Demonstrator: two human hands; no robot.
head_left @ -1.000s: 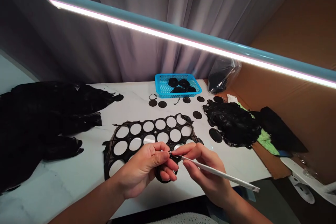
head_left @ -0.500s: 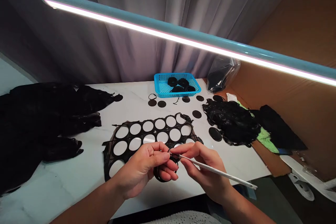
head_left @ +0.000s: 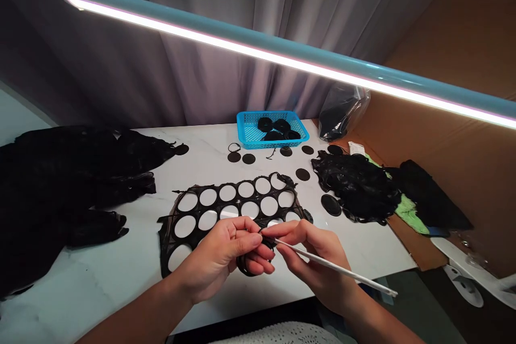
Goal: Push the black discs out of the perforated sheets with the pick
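Note:
My left hand (head_left: 223,255) grips a black ring (head_left: 243,267), with its fingers hiding most of the ring. My right hand (head_left: 314,260) pinches a thin white stick (head_left: 334,260), whose tip meets the ring's upper edge by my left fingertips. Beneath both hands lies a black sheet (head_left: 217,195) punched with rows of round holes, its edges ragged. It rests on a white marble table (head_left: 209,164). Several loose black discs lie nearby, one of them (head_left: 331,205) just beyond my right hand.
A blue plastic basket (head_left: 250,130) of black rings stands at the table's far edge. Heaps of black mesh lie left (head_left: 60,183) and right (head_left: 355,188). A plastic bag (head_left: 342,113), green cloth (head_left: 409,209) and an overhead light tube (head_left: 282,56) are nearby.
The view has drifted slightly, with the table a little higher in the picture. My hands remain together at the ring, and the white stick has shifted only slightly.

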